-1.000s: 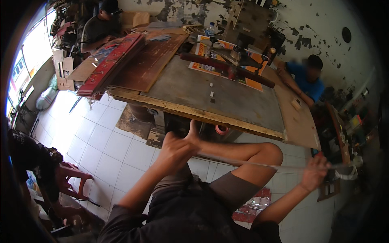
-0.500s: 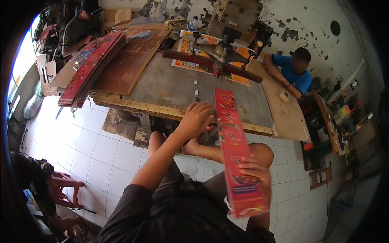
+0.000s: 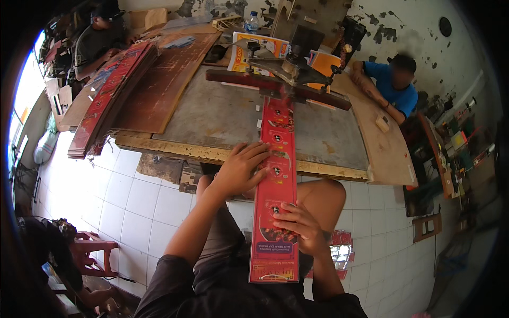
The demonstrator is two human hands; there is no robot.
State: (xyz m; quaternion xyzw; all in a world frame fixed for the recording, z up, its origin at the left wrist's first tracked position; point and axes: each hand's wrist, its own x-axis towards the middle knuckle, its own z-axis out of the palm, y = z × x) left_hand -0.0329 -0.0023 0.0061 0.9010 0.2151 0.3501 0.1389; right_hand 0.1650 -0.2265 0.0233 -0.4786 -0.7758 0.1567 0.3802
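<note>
A long red printed strip (image 3: 275, 191) extends away from my lap. Its far end lies on the grey tabletop below the red crossbar of a metal press-like tool (image 3: 290, 71). My right hand (image 3: 302, 228) grips the strip's right edge on its near half, fingers over the printed face and thumb hidden. From the left, my left hand (image 3: 239, 168) reaches onto the strip by the table's front edge, its fingers stretched out and the tips resting on the left margin. Two small white pieces (image 3: 259, 123) lie left of the strip.
A stack of similar red strips (image 3: 111, 100) lies on brown boards (image 3: 167, 85) at the left. One person (image 3: 101, 40) sits beyond it, another in a blue shirt (image 3: 392, 87) at the right. Printed sheets (image 3: 275, 45) and a water bottle (image 3: 252, 22) stand behind the tool.
The strip has swung left and forward, so its far end now reaches under the crossbar. My right hand moved left with it. My left hand has shifted slightly nearer and now touches it.
</note>
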